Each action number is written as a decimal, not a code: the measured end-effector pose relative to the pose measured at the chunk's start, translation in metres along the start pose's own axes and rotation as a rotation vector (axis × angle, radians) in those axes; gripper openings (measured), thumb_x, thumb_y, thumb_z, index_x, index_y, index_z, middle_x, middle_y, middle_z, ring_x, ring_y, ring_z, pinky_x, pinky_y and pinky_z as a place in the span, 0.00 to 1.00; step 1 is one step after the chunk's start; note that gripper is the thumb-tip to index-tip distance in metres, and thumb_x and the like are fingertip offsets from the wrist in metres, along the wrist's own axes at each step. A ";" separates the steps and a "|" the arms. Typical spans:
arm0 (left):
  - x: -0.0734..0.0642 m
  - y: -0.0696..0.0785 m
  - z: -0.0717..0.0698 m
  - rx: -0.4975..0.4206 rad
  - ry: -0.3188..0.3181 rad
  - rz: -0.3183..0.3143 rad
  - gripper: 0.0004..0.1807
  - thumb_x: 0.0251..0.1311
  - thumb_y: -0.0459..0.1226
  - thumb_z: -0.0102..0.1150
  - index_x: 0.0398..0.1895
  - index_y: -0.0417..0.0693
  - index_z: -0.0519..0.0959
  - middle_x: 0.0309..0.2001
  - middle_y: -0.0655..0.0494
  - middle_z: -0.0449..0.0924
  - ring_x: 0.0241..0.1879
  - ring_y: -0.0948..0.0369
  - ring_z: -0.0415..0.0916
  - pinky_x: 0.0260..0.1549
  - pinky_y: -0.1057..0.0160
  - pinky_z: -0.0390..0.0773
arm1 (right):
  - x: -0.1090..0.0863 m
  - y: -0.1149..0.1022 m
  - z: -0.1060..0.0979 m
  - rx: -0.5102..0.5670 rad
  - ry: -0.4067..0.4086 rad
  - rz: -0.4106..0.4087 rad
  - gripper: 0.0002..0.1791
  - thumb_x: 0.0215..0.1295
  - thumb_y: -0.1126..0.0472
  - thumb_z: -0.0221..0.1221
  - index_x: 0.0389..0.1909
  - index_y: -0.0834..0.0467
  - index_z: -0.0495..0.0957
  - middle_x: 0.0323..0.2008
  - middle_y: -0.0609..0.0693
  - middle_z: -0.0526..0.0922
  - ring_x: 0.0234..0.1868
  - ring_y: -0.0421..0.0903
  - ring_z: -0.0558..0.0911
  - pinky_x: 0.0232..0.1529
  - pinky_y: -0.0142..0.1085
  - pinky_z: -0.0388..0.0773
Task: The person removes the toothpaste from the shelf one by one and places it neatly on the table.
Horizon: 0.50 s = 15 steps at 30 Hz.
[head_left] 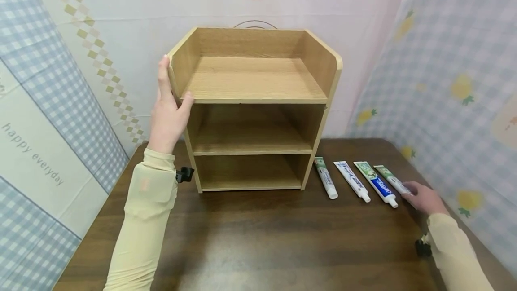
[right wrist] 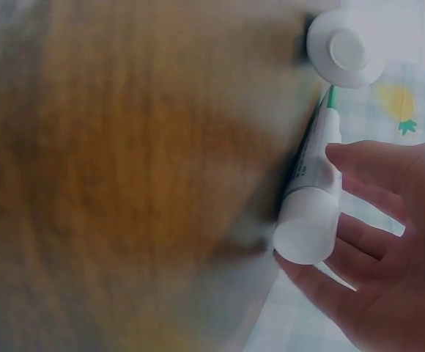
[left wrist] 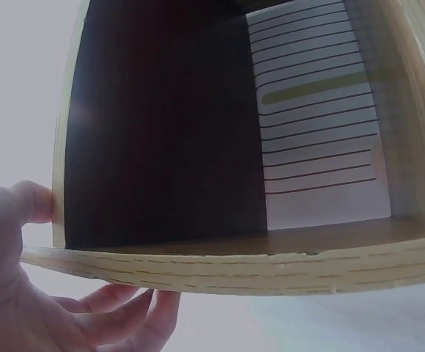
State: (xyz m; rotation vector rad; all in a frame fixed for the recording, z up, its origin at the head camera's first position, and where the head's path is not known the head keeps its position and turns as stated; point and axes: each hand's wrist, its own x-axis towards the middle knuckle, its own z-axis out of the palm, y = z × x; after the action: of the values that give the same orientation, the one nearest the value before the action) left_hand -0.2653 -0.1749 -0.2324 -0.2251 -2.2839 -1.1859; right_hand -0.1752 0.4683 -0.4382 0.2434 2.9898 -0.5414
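A small wooden shelf [head_left: 258, 101] with an open top tier and two compartments below stands on the table. My left hand [head_left: 167, 111] holds its left side panel near the top, thumb at the front edge and fingers on the outer side. In the left wrist view that hand [left wrist: 73, 286] grips the panel's edge. At the right, my right hand [head_left: 427, 197] pinches a green-and-white toothpaste tube [head_left: 391, 178] lying on the table. In the right wrist view the thumb and fingers of the hand [right wrist: 388, 242] are around the tube near its white cap [right wrist: 304, 233].
Left of the held tube lie a green-and-blue toothpaste tube [head_left: 377, 183], a white-and-blue one [head_left: 352, 181] and a green-and-white one [head_left: 325, 178] beside the shelf. The dark wooden table [head_left: 266, 241] extends in front. Patterned cloth [head_left: 452, 57] hangs behind and at the sides.
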 end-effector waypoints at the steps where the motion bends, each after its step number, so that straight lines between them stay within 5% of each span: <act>1: 0.000 0.000 0.000 0.002 -0.002 0.000 0.41 0.65 0.46 0.45 0.73 0.85 0.35 0.77 0.76 0.41 0.45 0.43 0.68 0.33 0.49 0.65 | -0.001 0.001 0.001 0.005 0.000 0.006 0.30 0.69 0.53 0.54 0.61 0.71 0.66 0.56 0.79 0.68 0.52 0.74 0.69 0.49 0.65 0.68; 15: -0.001 0.002 0.002 0.003 -0.008 -0.019 0.41 0.66 0.47 0.44 0.73 0.86 0.34 0.77 0.71 0.42 0.36 0.43 0.67 0.31 0.50 0.64 | -0.004 0.001 0.003 -0.021 0.071 -0.001 0.28 0.70 0.53 0.51 0.60 0.71 0.66 0.56 0.79 0.68 0.51 0.75 0.70 0.48 0.65 0.68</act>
State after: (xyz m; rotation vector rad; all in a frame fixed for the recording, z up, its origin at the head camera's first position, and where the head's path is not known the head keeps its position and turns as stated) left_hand -0.2644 -0.1723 -0.2324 -0.2074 -2.2994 -1.1924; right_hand -0.1705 0.4681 -0.4407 0.2655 3.0621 -0.5124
